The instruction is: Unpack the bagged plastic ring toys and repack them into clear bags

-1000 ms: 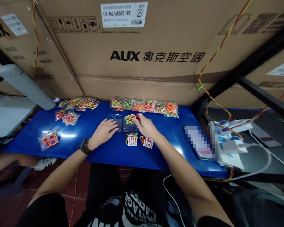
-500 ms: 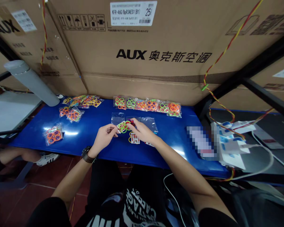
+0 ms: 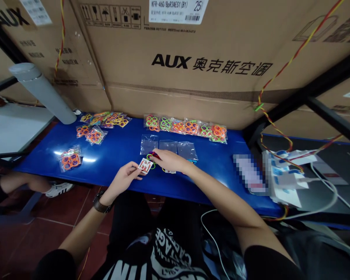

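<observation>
- Blue tabletop [image 3: 116,149] up against a big brown AUX carton [image 3: 175,83], which fills pretty much everything beyond the fingers.
- Left hand [image 3: 124,179]: thumb and fingers pinched narrow on a white card [image 3: 145,166] with red print, held tilted over the blue.
- Right hand [image 3: 171,160]: fingertips bunched on some coloured rings [image 3: 149,156], green plus something dark red or purple (kinda blurry, so I can't tell how many). Those rings sit right behind the card, between the two sets of fingers.
- Just past the right fingers: three flat clear bags [image 3: 168,146] side by side, the nearer ones partly covered by that hand.
- Another printed card [image 3: 170,171] pokes out beneath the right hand, mostly hidden.
- Farther out from the fingers, along the carton: a row of ring packets [image 3: 191,126], bagged and overlapping.
- Off to the left of the left fingers: more bagged rings [image 3: 95,135], a separate packet pile [image 3: 70,160] nearer the front edge, and a grey bottle [image 3: 45,95] tilted at the back.
- Well right of the right fingers: a pixelated flat object [image 3: 249,173].
</observation>
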A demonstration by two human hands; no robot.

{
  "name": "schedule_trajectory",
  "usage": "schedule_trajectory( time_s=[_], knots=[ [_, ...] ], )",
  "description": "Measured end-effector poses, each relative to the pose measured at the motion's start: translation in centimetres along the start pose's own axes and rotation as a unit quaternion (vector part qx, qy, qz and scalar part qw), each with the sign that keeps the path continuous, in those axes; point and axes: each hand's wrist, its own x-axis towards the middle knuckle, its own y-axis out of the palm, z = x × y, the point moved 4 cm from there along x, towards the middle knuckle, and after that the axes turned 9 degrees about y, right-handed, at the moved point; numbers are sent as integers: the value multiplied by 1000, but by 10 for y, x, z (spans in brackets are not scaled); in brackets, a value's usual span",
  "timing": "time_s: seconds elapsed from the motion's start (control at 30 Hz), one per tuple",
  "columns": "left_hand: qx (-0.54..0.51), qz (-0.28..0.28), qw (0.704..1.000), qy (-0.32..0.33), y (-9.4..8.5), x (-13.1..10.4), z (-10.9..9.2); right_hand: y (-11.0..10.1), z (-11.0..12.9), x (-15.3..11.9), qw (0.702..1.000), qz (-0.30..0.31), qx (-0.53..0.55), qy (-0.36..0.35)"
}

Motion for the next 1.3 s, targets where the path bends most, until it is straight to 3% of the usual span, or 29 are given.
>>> schedule_trajectory(
  time_s=[0.1, 0.23, 0.47, 0.67, 1.0, 1.13, 1.3],
  knots=[
    [18, 26, 1000, -1, 5, 8, 1, 1, 3, 6, 999, 18, -35, -28],
    [23, 36, 999, -10, 4, 12, 0, -3, -1, 6, 997, -18, -40, -63],
    [39, 34, 999, -3, 7, 10, 0, -7, -9, 2, 998, -38, 20, -55],
    [60, 37, 997, 15, 9, 8, -4, -4, -9, 2, 996, -53, 5, -77],
    [56, 34, 998, 2, 7, 10, -1, -11, -14, -1, 995, -85, 3, -56],
    [58, 24, 998, -10, 0, 13, -2, -32, -33, -15, 988, -126, 78, -52],
    [163, 8, 984, 65, -11, 22, -24, -55, -85, -39, 967, -185, 169, -31]
  ],
)
